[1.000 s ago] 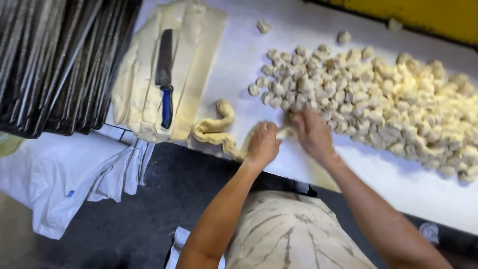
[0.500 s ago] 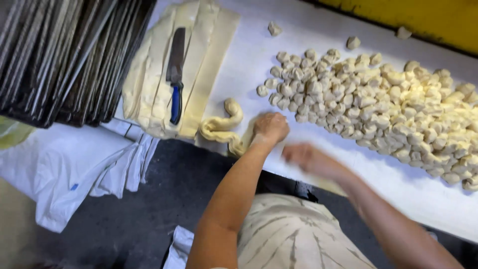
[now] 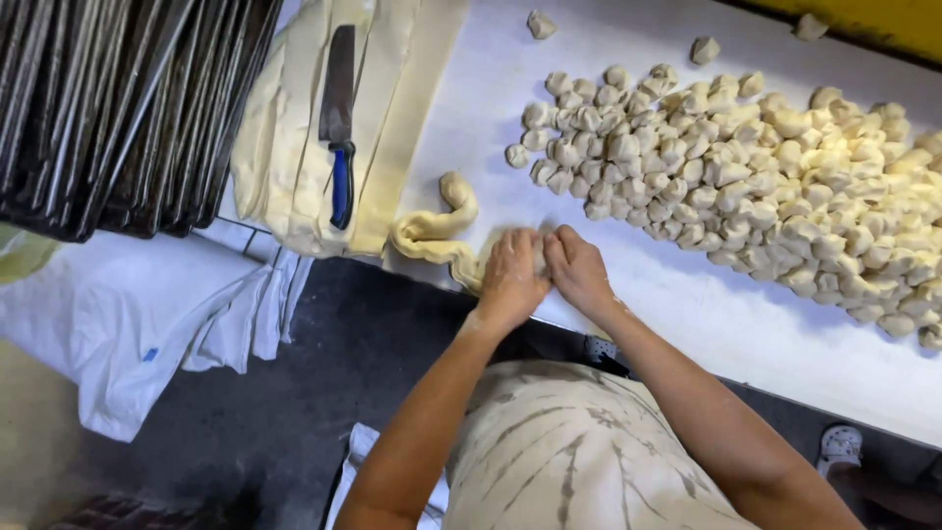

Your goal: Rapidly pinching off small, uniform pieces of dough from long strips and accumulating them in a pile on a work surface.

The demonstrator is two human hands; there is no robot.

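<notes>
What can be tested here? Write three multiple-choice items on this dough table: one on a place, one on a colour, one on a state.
1. Where does the knife lie?
A. on the folded dough sheet
B. among the dough pieces
C. on the floor

2. What colour is the knife's handle?
A. red
B. blue
C. yellow

3. How are the left hand and right hand placed?
A. far apart
B. side by side at the end of the dough rope
C. both on the knife

Key: 1 A, the blade rests on the sheet; 2 B, the grip is blue; 3 B, the fingertips meet at the rope.

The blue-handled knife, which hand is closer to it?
Left. The left hand is at the dough rope, right of the knife. The right hand sits farther right, beside it.
</notes>
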